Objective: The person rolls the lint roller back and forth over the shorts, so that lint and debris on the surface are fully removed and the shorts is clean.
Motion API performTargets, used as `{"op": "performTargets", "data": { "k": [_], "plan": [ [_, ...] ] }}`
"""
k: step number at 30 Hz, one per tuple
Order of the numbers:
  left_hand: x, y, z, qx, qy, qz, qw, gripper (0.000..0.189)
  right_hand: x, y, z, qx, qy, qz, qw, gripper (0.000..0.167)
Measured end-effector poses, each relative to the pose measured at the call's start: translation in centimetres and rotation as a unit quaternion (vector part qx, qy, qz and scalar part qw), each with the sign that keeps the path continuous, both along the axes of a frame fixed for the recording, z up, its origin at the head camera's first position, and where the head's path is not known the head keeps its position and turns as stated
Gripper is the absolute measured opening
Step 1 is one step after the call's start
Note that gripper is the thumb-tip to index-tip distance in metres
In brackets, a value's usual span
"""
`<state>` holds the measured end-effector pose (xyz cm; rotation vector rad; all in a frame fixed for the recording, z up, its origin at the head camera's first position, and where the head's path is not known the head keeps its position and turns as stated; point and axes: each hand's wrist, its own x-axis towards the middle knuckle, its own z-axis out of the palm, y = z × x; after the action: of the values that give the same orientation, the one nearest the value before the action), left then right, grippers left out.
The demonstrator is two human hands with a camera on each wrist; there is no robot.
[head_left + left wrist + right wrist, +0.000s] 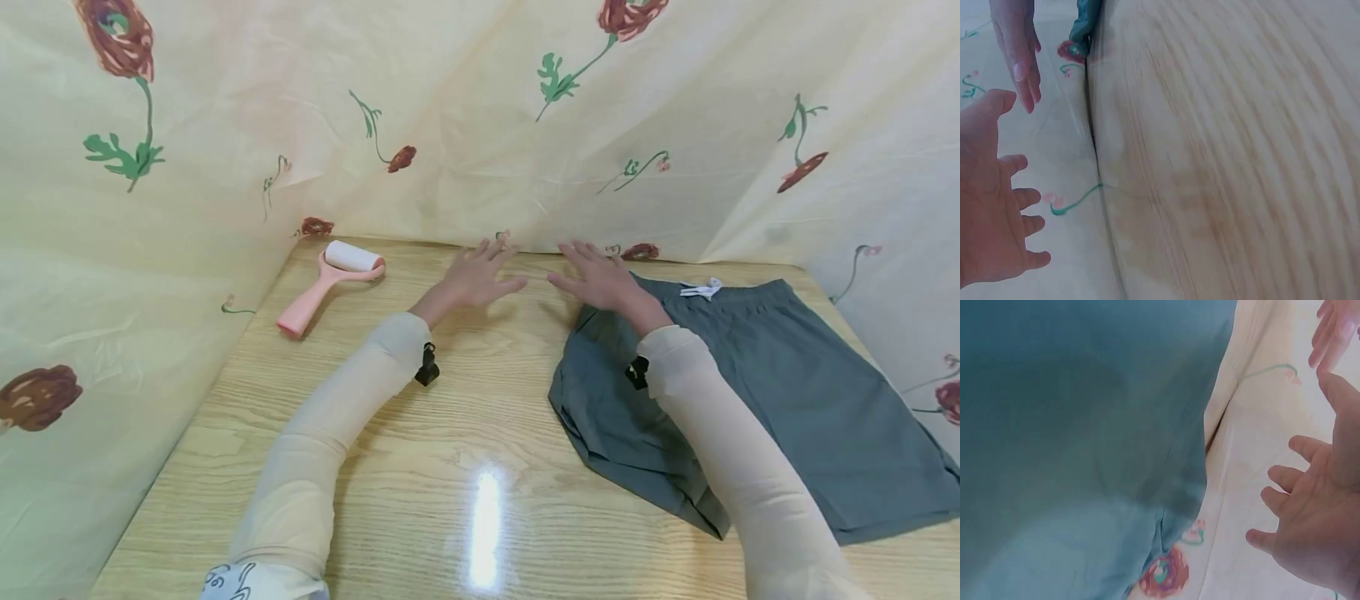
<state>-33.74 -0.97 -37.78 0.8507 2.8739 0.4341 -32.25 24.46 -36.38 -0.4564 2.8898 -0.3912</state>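
Both hands over counter, head view w/ wrist views. We see the L hand (476, 275) held nr the counter's far edge, fingers spread, thumb pointing toward the other hand. We see the R hand (600, 279) likewise spread, thumb turned in, by the waistband corner of the grey-green shorts (787, 400); a gap lies btwn the two thumbs. We can't tell from the head view if R fingers touch the fabric; in the R wrist view we see them beside it, apart. Shorts lie on the R part of the wood-grain counter (442, 467), waistband at far side w/ white drawstring (701, 289), one leg rumpled under the R forearm, the other spread flat. Far L corner: lint roller (330, 287), pink handle, white roll. Behind, we note a flowered cloth (465, 100). Sleeves (300, 475) are pale; black clips (427, 365) sit at both wrists.
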Motion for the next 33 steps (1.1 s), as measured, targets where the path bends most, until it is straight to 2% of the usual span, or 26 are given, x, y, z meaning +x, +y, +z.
{"op": "performTargets", "data": {
  "k": [7, 13, 16, 20, 25, 29, 33],
  "plan": [
    [1.0, 2.2, 0.1, -0.001, -0.008, -0.035, 0.9994, 0.077, 0.6, 2.8, 1.1, -0.017, -0.014, -0.003, 0.9997, 0.082],
    [2.3, 4.6, -0.1, -0.008, -0.028, -0.085, 0.9960, 0.078, 0.9, 6.7, 1.4, 0.003, -0.019, -0.008, 0.9998, 0.084],
    [2.9, 5.9, -0.2, -0.026, -0.030, -0.112, 0.9929, 0.078, 1.3, 9.0, 1.6, 0.016, -0.026, -0.017, 0.9994, 0.086],
    [3.9, 7.4, -0.4, -0.046, -0.022, -0.149, 0.9876, 0.081, 2.2, 12.1, 1.8, 0.034, -0.043, -0.037, 0.9978, 0.089],
    [4.7, 8.8, -0.7, -0.061, -0.031, -0.187, 0.9800, 0.082, 3.6, 16.1, 1.9, 0.027, -0.059, -0.057, 0.9963, 0.089],
    [4.9, 9.5, -1.0, -0.071, -0.030, -0.207, 0.9753, 0.082, 4.8, 19.0, 1.8, 0.027, -0.052, -0.061, 0.9964, 0.088],
    [5.1, 10.1, -1.3, -0.078, -0.046, -0.219, 0.9714, 0.083, 6.0, 21.9, 1.4, 0.028, -0.049, -0.058, 0.9967, 0.085]
  ]
}}
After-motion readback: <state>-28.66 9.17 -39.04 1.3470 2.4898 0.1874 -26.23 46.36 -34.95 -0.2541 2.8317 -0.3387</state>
